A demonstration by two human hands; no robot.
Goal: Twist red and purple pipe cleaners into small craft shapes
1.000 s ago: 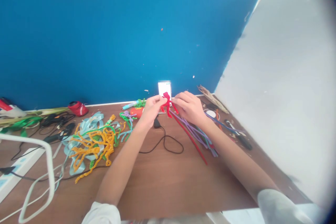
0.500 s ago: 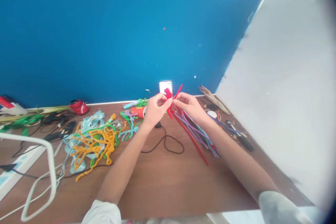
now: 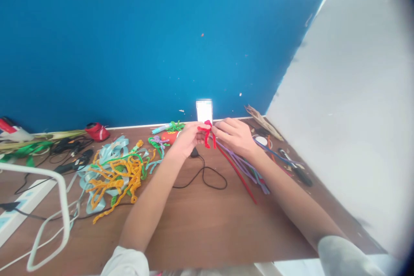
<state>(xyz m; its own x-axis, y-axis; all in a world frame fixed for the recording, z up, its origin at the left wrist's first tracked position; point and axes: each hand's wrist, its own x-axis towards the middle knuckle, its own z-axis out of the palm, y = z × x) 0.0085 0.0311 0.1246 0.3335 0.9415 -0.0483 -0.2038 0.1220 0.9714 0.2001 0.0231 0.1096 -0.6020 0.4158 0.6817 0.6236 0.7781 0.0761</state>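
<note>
A small figure of bent red pipe cleaner (image 3: 208,131) is held up between both hands, two of its ends hanging downward. My left hand (image 3: 190,138) is closed, pinching it from the left. From the other side my right hand (image 3: 234,136) closes its fingertips on the figure's right edge. Just behind it a phone with a lit screen (image 3: 204,111) leans upright against the blue wall. Below my right hand lie loose purple pipe cleaners (image 3: 241,164) and a long red pipe cleaner (image 3: 237,174), partly hidden by the forearm.
On the left lies a tangle of orange pipe cleaners (image 3: 119,177) over light blue ribbon (image 3: 111,151). A white power strip (image 3: 26,209) and a white bent frame (image 3: 64,207) stand nearer. A black cable (image 3: 215,187) loops mid-table. Scissors-like dark-handled tool (image 3: 300,174) rests at right.
The red figure has turned and dropped slightly, its ends now pointing down. The upright red end beside my right hand no longer shows. Both hands have shifted their grip.
</note>
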